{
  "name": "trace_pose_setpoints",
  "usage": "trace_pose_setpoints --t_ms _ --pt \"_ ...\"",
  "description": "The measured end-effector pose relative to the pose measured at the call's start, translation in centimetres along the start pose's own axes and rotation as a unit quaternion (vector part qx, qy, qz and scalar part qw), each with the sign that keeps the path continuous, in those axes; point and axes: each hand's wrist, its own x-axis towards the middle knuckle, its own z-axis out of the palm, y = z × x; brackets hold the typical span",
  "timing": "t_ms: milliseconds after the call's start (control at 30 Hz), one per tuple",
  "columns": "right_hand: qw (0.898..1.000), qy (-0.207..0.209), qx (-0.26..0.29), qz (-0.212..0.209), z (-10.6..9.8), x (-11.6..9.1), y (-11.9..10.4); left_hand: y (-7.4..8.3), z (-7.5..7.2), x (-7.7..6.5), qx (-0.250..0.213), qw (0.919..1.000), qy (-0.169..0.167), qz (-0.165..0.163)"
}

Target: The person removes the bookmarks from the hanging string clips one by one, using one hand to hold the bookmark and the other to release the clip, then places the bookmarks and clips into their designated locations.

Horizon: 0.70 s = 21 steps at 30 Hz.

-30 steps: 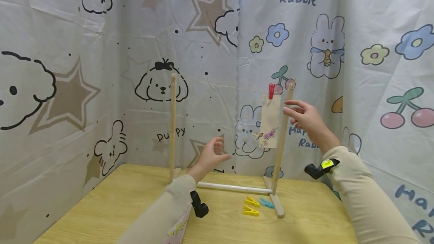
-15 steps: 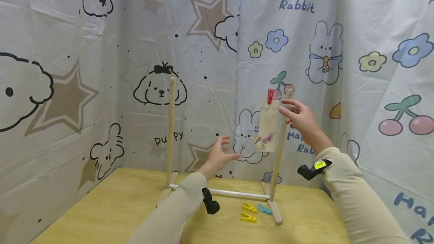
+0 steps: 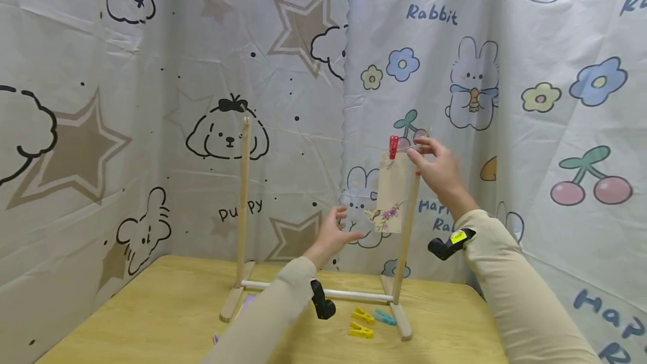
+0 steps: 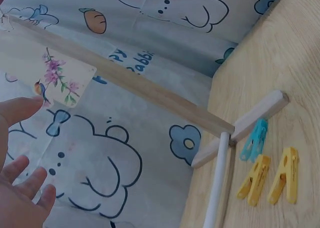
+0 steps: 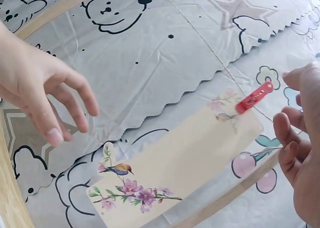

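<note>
A cream bookmark (image 3: 390,195) printed with a bird and pink blossoms hangs from a string (image 3: 313,137), held by a red clothespin (image 3: 393,147). My right hand (image 3: 437,170) is just right of the clothespin, near the top of the right post, with thumb and fingers apart. In the right wrist view, the right fingers (image 5: 295,123) are bent loosely beside the string, with nothing seen between them. My left hand (image 3: 333,236) is held lower and to the left of the bookmark, fingers spread and holding nothing. In the left wrist view, its thumb (image 4: 22,109) overlaps the bookmark's lower end.
A wooden stand with a left post (image 3: 244,201), a right post (image 3: 406,240) and a white crossbar (image 3: 354,295) stands on the table (image 3: 167,308). Two yellow clothespins (image 3: 361,330) and a blue clothespin (image 3: 385,317) lie by its right foot. Purple-pink paper (image 3: 247,301) shows behind the left sleeve.
My right hand has shifted left, its fingertips now nearer the string and clothespin. The left hand has moved slightly right. The whole view has drifted a little, and the bookmark still hangs.
</note>
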Motion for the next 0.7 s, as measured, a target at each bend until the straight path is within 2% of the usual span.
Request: trace_pose_setpoints --t_ms 133,333,700 --pt "1.0 0.026 -0.011 -0.011 1.1 0.5 0.1 0.2 0.9 0.7 0.0 1.0 -0.003 0.002" --pt "0.995 0.049 -0.078 -0.047 2.2 1.0 0.2 0.1 2.0 1.4 -0.012 0.9999 -0.004 -0.004" --pt "0.996 0.047 -0.065 -0.038 2.5 1.9 0.1 0.2 3.8 2.3 -0.031 0.9994 0.014 -0.01"
